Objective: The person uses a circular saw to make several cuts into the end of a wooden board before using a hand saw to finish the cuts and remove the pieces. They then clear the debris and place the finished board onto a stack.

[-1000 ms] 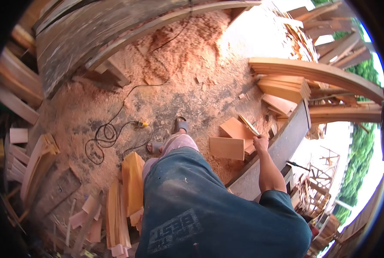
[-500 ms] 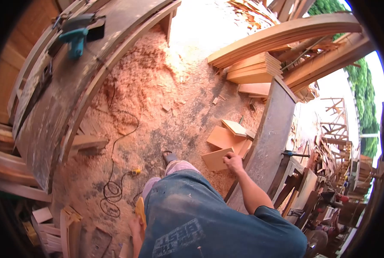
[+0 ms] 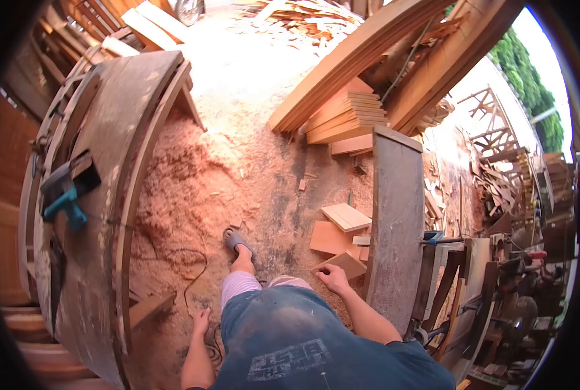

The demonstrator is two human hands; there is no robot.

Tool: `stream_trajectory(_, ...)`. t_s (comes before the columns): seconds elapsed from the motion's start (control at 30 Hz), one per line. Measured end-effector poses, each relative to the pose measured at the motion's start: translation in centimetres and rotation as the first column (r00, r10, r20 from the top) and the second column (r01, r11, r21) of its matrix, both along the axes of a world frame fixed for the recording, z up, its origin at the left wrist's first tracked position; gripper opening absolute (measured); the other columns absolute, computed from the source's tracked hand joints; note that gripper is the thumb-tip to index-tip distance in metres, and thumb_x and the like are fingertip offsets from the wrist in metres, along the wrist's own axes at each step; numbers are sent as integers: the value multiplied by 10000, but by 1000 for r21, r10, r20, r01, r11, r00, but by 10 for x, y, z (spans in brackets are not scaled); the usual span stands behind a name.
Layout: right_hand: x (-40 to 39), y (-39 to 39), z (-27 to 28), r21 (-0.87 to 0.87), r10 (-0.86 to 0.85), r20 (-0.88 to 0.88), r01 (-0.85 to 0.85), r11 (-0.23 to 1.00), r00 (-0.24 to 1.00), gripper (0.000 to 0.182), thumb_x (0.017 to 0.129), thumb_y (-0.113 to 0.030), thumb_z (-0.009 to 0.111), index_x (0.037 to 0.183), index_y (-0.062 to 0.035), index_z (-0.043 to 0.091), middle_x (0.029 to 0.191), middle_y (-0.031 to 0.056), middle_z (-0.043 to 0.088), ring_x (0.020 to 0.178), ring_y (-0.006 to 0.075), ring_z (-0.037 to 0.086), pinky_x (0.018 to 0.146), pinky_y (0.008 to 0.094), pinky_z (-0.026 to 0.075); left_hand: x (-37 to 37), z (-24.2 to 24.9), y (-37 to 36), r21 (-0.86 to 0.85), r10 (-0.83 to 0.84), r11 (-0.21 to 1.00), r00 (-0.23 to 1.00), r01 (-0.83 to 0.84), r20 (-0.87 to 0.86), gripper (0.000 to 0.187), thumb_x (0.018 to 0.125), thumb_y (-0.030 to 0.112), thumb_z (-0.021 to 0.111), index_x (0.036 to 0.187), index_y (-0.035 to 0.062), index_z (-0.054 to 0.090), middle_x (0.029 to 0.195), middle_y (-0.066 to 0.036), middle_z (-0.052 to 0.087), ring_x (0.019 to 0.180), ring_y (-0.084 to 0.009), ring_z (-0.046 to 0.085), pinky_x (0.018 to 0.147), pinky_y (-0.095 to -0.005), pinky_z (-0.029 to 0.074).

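My left hand [image 3: 201,321] hangs low beside my shirt, its fingers curled with nothing visible in them. My right hand [image 3: 333,278] is closed at the near edge of a small, flat wooden board [image 3: 347,264], which looks tilted; the fingertips are partly hidden. Just beyond it, an orange-brown board [image 3: 331,238] and a paler board [image 3: 346,217] lie in a loose pile on the floor. The pile is left of a long grey plank [image 3: 395,227].
A workbench [image 3: 101,175] on the left carries a teal power saw [image 3: 69,198]. Stacked wedge-shaped boards [image 3: 348,117] and long curved beams [image 3: 342,65] stand ahead. A cord [image 3: 196,279] crosses the sawdust near my sandaled foot [image 3: 239,244]. A clamp [image 3: 441,240] sits on the right.
The view has turned and shifted. A yellowish wood piece beside my left hand is out of sight, and that hand shows more fully. My right hand and the small board have moved lower in view.
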State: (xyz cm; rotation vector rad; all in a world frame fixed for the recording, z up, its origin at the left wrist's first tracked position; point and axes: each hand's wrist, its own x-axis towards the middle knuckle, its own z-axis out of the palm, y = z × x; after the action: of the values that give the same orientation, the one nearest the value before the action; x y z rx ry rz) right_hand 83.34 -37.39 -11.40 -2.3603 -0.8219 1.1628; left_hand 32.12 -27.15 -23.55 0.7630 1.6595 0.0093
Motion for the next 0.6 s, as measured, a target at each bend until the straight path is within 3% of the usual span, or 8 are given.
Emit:
stream_trajectory(0.07,9,19,-2,-29,-56,22,57,998,998,366,842,-349,714,1083,-73,724,1039,135,731,963,260,705,870,354,543,7,11,29,40,30,999,999,-28,-36,327,914,302,678,1068,14,677,853,-38,636,695,-139,576,631,-287,476)
stream_trajectory(0.13,19,44,-10,-63,-70,30,72,995,997,384,848,-373,689,1095,-81,719,1069,145,722,1022,292,688,911,370,534,4,-29,68,18,-12,1000,1000,13,-12,241,910,231,669,1027,21,653,768,-40,623,576,-140,567,471,-278,429)
stream_trajectory(0.17,24,58,-12,-129,-79,30,82,988,996,398,845,-389,675,1091,-79,717,1073,149,721,1018,302,686,921,381,527,19,-4,98,86,-162,983,987,160,17,210,911,220,660,958,16,653,741,-58,628,577,-148,587,472,-278,437)
stream_trajectory(0.2,29,71,-14,-130,-88,30,91,987,996,398,835,-393,667,1076,-83,722,1070,153,720,1021,307,681,927,394,521,38,4,128,85,-211,974,977,208,23,195,915,214,655,940,20,647,730,-54,624,582,-146,586,480,-279,439)
stream_trajectory(0.3,53,122,-34,-189,-61,-34,54,980,998,386,826,-388,667,1069,-95,728,1065,149,721,1029,303,675,925,398,519,106,6,226,93,-275,959,957,267,90,168,930,196,639,887,34,630,697,-42,609,595,-141,584,506,-284,444)
stream_trajectory(0.33,62,143,-34,-149,-62,19,64,987,998,372,817,-383,671,1059,-107,734,1054,142,724,1020,301,677,914,401,522,123,7,261,107,-294,953,949,283,114,166,935,190,633,869,39,624,685,-39,604,600,-140,583,514,-285,446)
stream_trajectory(0.47,101,219,-12,-48,-337,-43,335,941,941,373,836,-412,673,1046,-110,736,1042,125,729,983,291,688,887,397,528,183,17,396,226,-288,943,941,245,178,192,954,167,611,798,57,601,641,-24,584,617,-133,580,548,-291,454)
stream_trajectory(0.6,144,287,-10,117,-373,76,363,924,925,378,848,-401,675,1049,-86,729,1014,130,732,953,276,696,853,387,534,253,56,498,319,-140,943,983,95,118,145,989,202,588,1013,60,603,845,-31,637,648,-114,589,542,-251,428)
